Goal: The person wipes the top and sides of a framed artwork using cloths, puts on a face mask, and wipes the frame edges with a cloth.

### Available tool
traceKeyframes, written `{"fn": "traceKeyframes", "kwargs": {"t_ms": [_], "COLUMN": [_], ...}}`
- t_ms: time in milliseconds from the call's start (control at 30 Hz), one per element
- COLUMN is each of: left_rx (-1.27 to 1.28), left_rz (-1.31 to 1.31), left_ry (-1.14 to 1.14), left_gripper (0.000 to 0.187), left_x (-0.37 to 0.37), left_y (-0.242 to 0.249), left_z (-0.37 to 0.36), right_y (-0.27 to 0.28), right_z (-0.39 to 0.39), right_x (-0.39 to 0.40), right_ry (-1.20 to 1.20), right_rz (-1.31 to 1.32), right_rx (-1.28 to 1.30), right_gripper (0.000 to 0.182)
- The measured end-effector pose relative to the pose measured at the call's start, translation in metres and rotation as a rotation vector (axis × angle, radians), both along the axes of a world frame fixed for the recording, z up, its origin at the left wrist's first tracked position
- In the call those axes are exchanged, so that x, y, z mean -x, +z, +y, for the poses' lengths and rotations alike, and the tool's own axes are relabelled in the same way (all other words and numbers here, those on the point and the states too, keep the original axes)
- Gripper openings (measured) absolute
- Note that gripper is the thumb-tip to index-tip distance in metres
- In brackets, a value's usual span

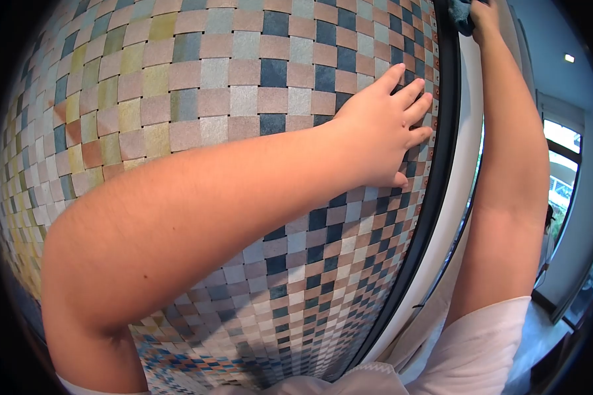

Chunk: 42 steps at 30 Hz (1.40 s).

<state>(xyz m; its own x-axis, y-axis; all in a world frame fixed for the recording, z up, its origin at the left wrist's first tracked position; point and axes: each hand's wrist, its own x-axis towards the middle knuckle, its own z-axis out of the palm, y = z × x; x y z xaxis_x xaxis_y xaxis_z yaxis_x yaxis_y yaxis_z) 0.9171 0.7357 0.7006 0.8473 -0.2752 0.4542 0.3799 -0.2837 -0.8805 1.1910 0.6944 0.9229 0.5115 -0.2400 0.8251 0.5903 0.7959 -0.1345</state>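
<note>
My left hand [382, 131] lies with its fingers spread on a large woven panel [197, 72] of pink, grey, yellow and dark blue strips. Its fingertips are close to the panel's black edge trim [447, 145]. Stretched up to the top of the view, my right hand [486, 18] grips a dark blue-green cloth [462, 14] at the upper end of that trim. Part of the cloth and of the right hand is cut off by the view's upper edge.
A pale strip [464, 118] runs beside the black trim. Farther right are a blue-tinted wall [552, 62] and a window [561, 178] with greenery outside. Light fabric [408, 342] hangs low, near my right sleeve [481, 342].
</note>
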Motion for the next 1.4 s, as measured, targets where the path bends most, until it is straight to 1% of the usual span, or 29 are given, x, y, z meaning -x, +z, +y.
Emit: {"fn": "traceKeyframes", "kwargs": {"t_ms": [33,67,100,133,167,200,267,300,333,400,433,467,533,567,600,633,667,700,767,800,833,867,900,1000,1033,1100,1300,1400], "left_rx": [0.002,0.004,-0.003,-0.007,-0.007,-0.005,0.002,-0.019,-0.025,-0.022,-0.028,-0.054,-0.015,-0.04,-0.042,-0.053,-0.065,0.001,-0.039,-0.055,-0.022,-0.031,-0.008,0.034,0.033,0.032,0.051,0.065], "left_rz": [0.0,0.002,-0.007,-0.012,-0.015,-0.029,-0.049,-0.066,-0.076,-0.083,-0.097,-0.123,0.114,0.098,0.101,0.088,0.075,0.112,0.1,0.086,0.127,-0.001,0.038,0.139,0.145,0.141,0.131,0.125], "left_ry": [0.01,0.016,0.026,0.032,0.034,0.038,0.051,0.042,0.039,0.029,0.016,0.035,0.001,0.016,0.011,-0.055,-0.124,-0.038,-0.12,-0.159,-0.155,-0.031,-0.005,0.024,0.031,0.034,0.034,0.019], "left_gripper": [0.068,0.068,0.068,0.069,0.069,0.069,0.07,0.071,0.071,0.071,0.071,0.074,0.075,0.073,0.073,0.074,0.074,0.075,0.074,0.073,0.081,0.078,0.079,0.083,0.083,0.084,0.082,0.081], "left_x": [0.0,0.0,0.0,0.0,0.0,-0.001,-0.002,-0.003,-0.004,-0.008,-0.01,-0.011,0.001,0.0,0.0,-0.004,-0.007,-0.003,-0.015,-0.021,-0.026,-0.03,-0.035,-0.047,-0.048,-0.05,-0.051,-0.049], "left_y": [0.0,0.0,0.0,0.0,-0.001,-0.003,-0.008,-0.009,-0.01,-0.013,-0.015,-0.015,0.002,0.001,0.0,0.0,-0.001,-0.001,-0.011,-0.018,-0.027,-0.051,-0.064,-0.096,-0.101,-0.107,-0.106,-0.109], "left_z": [0.0,-0.001,-0.002,-0.003,-0.003,-0.003,-0.002,-0.002,-0.002,-0.001,0.0,-0.004,-0.009,-0.011,-0.012,-0.002,-0.007,-0.013,-0.001,0.006,0.005,-0.008,-0.007,-0.007,-0.008,-0.011,-0.011,-0.011], "right_y": [0.003,0.002,0.0,-0.004,-0.019,-0.033,-0.055,-0.066,-0.078,-0.106,-0.118,-0.139,-0.177,-0.195,-0.212,-0.229,-0.248,-0.272,-0.314,-0.331,-0.347,-0.362,-0.375,-0.415,-0.426,-0.45,-0.538,-0.592], "right_z": [0.007,0.01,0.01,0.01,0.007,0.002,0.001,0.0,-0.001,0.004,0.006,0.003,-0.001,0.003,0.001,-0.001,-0.004,-0.004,-0.009,-0.01,-0.011,-0.012,-0.013,-0.006,-0.007,-0.014,-0.02,-0.019], "right_x": [0.006,0.008,0.009,0.009,0.02,0.029,0.021,0.017,0.011,0.001,-0.012,-0.002,0.003,0.001,-0.005,-0.005,-0.002,0.0,0.014,0.018,0.022,0.025,0.031,0.03,0.036,0.054,0.071,0.077], "right_ry": [0.076,0.051,0.023,-0.008,-0.13,-0.218,-0.182,-0.121,-0.019,0.176,0.221,0.158,0.171,0.17,0.168,0.099,0.028,0.029,0.057,0.024,0.006,-0.011,-0.031,-0.308,-0.35,-0.44,-0.522,-0.629], "right_rz": [-0.089,-0.084,-0.078,-0.067,-0.025,-0.003,-0.073,-0.102,-0.161,-0.183,-0.213,-0.183,-0.149,-0.081,-0.159,-0.14,-0.119,-0.114,-0.112,-0.061,-0.052,-0.045,-0.035,0.027,0.05,0.095,0.121,0.154], "right_rx": [0.114,0.183,0.252,0.325,0.33,0.384,0.437,0.462,0.489,0.48,0.549,0.515,0.557,0.533,0.596,0.652,0.707,0.651,0.585,0.587,0.575,0.566,0.549,0.557,0.539,0.502,0.553,0.584], "right_gripper": [0.027,0.021,0.023,0.032,0.049,0.049,0.049,0.044,0.038,0.035,0.039,0.044,0.047,0.047,0.048,0.041,0.034,0.038,0.051,0.045,0.044,0.043,0.042,0.038,0.037,0.034,0.025,0.022]}}
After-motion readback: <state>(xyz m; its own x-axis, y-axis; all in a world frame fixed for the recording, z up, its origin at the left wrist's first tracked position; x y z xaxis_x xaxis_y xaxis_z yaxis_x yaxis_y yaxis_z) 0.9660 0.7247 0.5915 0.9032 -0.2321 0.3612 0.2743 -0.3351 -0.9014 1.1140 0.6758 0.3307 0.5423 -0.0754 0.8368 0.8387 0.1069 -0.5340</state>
